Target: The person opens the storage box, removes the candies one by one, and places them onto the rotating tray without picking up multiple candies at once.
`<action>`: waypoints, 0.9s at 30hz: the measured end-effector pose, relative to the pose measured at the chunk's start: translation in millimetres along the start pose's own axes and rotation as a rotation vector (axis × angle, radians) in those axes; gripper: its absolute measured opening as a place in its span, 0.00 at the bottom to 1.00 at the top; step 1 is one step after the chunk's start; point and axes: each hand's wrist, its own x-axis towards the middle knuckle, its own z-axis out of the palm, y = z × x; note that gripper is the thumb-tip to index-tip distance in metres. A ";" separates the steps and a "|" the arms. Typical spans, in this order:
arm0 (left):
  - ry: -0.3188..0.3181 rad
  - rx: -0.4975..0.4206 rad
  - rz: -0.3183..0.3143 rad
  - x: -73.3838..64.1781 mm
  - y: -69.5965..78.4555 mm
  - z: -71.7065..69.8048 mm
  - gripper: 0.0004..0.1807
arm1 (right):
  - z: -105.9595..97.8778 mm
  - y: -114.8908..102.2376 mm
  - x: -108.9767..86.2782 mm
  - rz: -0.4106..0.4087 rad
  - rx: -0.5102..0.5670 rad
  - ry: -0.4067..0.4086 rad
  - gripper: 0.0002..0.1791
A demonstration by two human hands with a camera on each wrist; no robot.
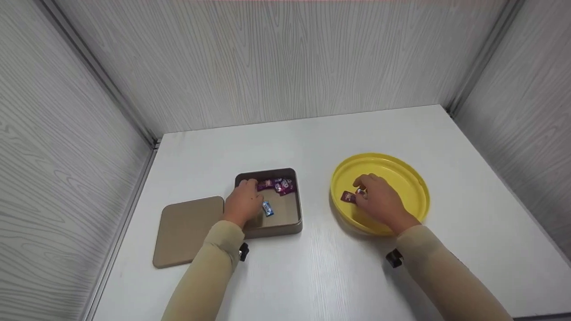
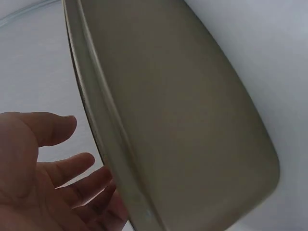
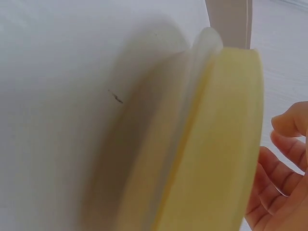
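Observation:
My left hand (image 1: pixel 243 203) reaches over the left wall of a square tan tin (image 1: pixel 272 230). In the left wrist view its thumb and fingers (image 2: pixel 72 168) stand apart and loosely bent, with nothing between them. Several purple-wrapped candies (image 1: pixel 285 186) lie along the tin's far side, and a blue-wrapped candy (image 1: pixel 267 208) sits nearer its middle. Over a round yellow tray (image 1: pixel 412 183), my right hand (image 1: pixel 379 198) has its fingers beside a dark red-wrapped candy (image 1: pixel 348 197). The right wrist view shows those fingers (image 3: pixel 274 171) relaxed and apart behind the tray's rim, holding nothing visible.
A flat tan lid (image 1: pixel 189 232) lies on the white table (image 1: pixel 312 267), just left of the tin. Pale wood-grain panels (image 1: pixel 285 58) enclose the table at the back and both sides. Bare tabletop separates tin and tray.

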 end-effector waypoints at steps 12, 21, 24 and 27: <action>-0.005 0.175 -0.027 25.4 -4.8 13.5 0.18 | 6.4 -5.9 -1.4 -0.007 0.008 -0.005 0.15; 0.020 0.209 -0.029 24.1 -8.7 17.6 0.16 | 10.2 -8.9 -5.8 0.027 0.042 -0.030 0.14; 0.032 0.216 -0.014 25.1 -9.2 20.4 0.15 | 10.2 -9.0 -7.1 0.023 0.045 -0.026 0.12; 0.032 0.213 -0.008 26.4 -9.4 23.4 0.13 | 10.4 -9.2 -8.4 0.030 0.054 -0.029 0.11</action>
